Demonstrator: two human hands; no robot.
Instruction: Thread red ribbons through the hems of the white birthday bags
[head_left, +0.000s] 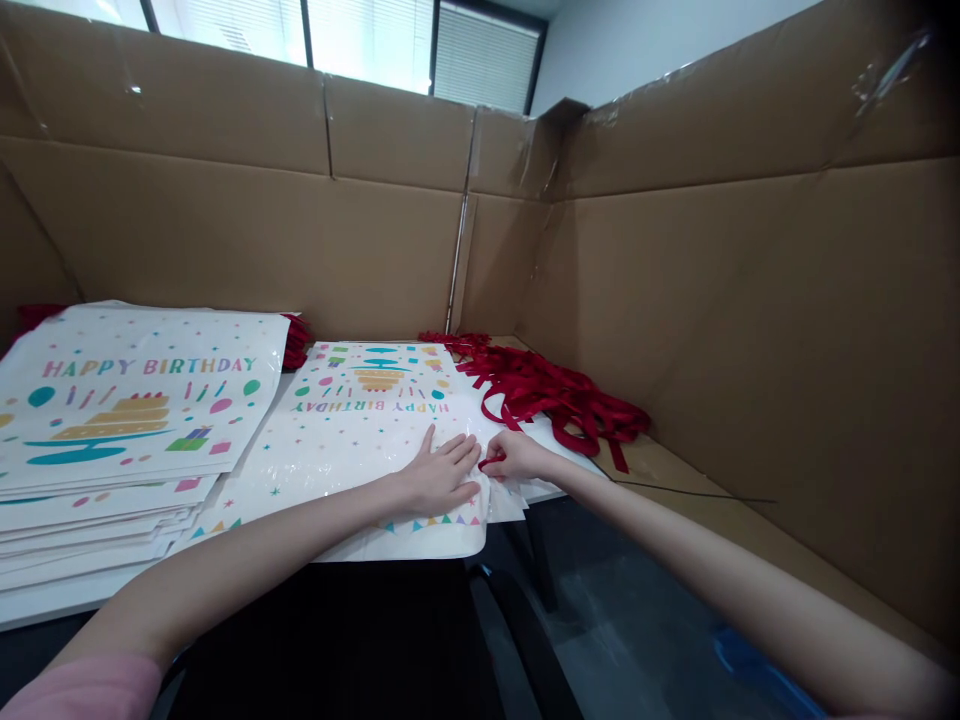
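Note:
A white printed sheet or bag (330, 440), shiny like plastic, lies on the table with its "HAPPY BIRTHDAY" print and cake picture upside down to me. My left hand (442, 475) rests flat on its right part, fingers spread. Just beside it, at the right edge, my right hand (513, 456) is closed in a pinch on a red ribbon (492, 461), of which only a short piece shows. Behind my right hand is a loose heap of red ribbons (559, 395). Clear film wrinkles under my right fingers.
At the left is a stack of similar printed sheets or bags (142, 400), with red material (297, 340) poking out behind. Tall cardboard walls (247, 230) enclose the back and right. A black chair (517, 630) stands below the table's front edge. Something blue (757, 670) lies low at right.

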